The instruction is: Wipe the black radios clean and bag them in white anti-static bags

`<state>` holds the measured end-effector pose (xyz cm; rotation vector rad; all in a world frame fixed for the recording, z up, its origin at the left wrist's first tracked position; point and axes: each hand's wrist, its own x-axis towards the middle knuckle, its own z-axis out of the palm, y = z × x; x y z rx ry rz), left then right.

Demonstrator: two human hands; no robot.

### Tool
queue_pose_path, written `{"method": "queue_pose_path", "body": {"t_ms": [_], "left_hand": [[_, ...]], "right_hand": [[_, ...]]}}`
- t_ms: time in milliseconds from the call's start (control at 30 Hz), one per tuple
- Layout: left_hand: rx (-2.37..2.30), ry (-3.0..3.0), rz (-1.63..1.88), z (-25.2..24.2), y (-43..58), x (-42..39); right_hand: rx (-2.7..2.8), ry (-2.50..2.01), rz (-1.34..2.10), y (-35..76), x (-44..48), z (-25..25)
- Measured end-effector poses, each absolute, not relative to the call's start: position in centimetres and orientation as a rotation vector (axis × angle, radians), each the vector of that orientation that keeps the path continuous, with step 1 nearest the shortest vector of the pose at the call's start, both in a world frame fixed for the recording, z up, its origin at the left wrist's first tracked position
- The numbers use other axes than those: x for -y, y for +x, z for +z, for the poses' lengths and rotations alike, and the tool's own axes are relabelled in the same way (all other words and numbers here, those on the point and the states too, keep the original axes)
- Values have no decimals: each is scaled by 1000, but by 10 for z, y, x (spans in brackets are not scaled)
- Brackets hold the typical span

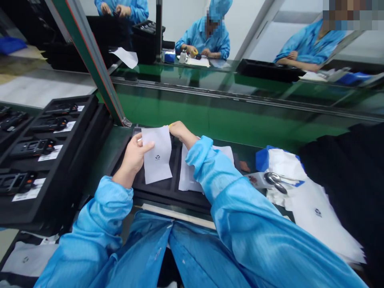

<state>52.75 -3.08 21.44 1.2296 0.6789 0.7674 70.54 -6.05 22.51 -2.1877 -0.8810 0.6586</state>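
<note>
A white bag (158,162) with a small dark recycling mark is held upright over a black foam tray (162,192). My left hand (134,154) grips the bag's left edge, thumb across its front and fingers behind. My right hand (181,133) is closed at the bag's top right corner; something yellow covers a fingertip there, and the other fingers are partly hidden. Behind the bag a grey-black device (137,130) shows only in part. Under my right forearm lies another white bag (187,176) on the tray.
Black trays of handheld devices (33,148) with labels are stacked at left. At right lie a stack of white bags (322,216), a blue box with white tissue (282,162) and a shiny metal tool (274,179). A green partition (210,114) stands ahead; co-workers sit beyond it.
</note>
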Motion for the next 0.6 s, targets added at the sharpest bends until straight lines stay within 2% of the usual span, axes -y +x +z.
{"method": "queue_pose_path", "body": {"t_ms": [133,233,400,600], "left_hand": [[-651,1158,730,218,525,32],[-632,1182,748,223,525,37],[-637,1301,736,245,526,53],[-672,1582,676,270,528,65]], "right_hand": [[908,-2221,447,702,86,246],[882,-2143,166,711,107,263],[838,-1695,-175,734,142,290],[797,-1289,-302,734,180,326]]}}
